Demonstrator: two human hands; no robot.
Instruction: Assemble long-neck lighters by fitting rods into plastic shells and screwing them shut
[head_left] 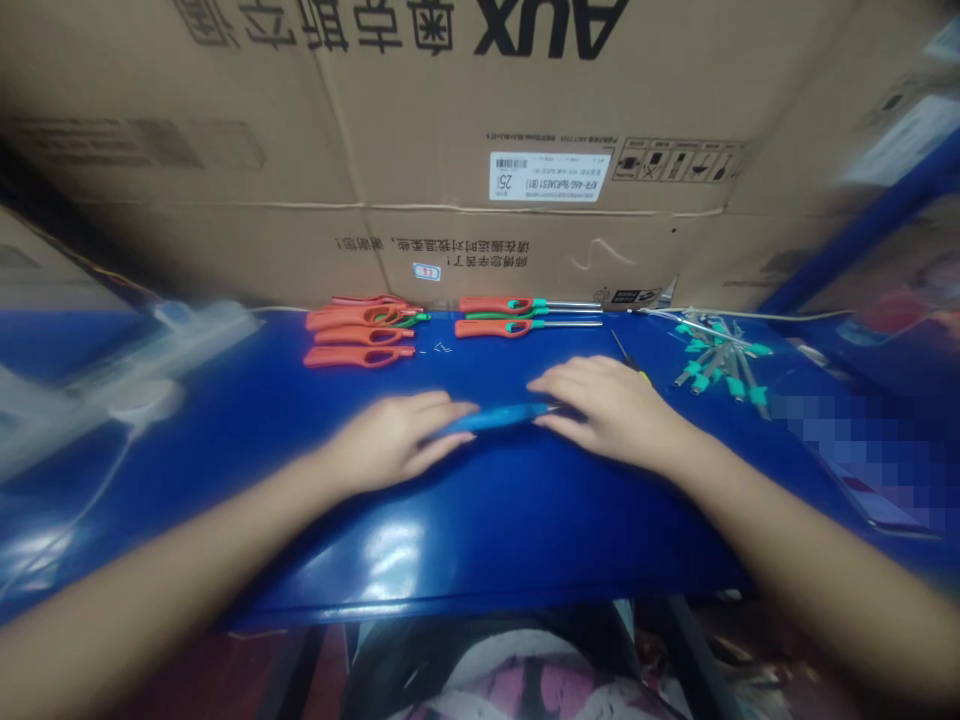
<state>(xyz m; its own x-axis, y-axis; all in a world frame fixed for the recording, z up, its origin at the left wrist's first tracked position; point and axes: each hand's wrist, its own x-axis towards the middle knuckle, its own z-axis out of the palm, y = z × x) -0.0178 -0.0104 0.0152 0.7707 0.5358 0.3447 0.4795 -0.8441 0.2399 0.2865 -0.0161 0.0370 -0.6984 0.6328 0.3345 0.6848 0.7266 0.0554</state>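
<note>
Between my two hands, above the blue tabletop, is a blue gas lighter handle (499,417), slightly blurred. My left hand (394,440) pinches its left end between thumb and fingers. My right hand (607,410) closes round its right end, where a small bit of something shiny shows; the rest there is hidden by the fingers. Beyond my left hand lies a pile of orange lighter handles (358,357). Further back in the middle are orange lighters (487,327) with green collars and metal tubes. A screwdriver (621,348) with a thin dark shaft lies just behind my right hand.
At the right lies a heap of metal tubes with green collars (724,360). A large cardboard box (420,180) stands upright along the back. On the left are a blurred white power strip and a plug with a cable (146,402). Small pins (442,348) lie near the orange handles.
</note>
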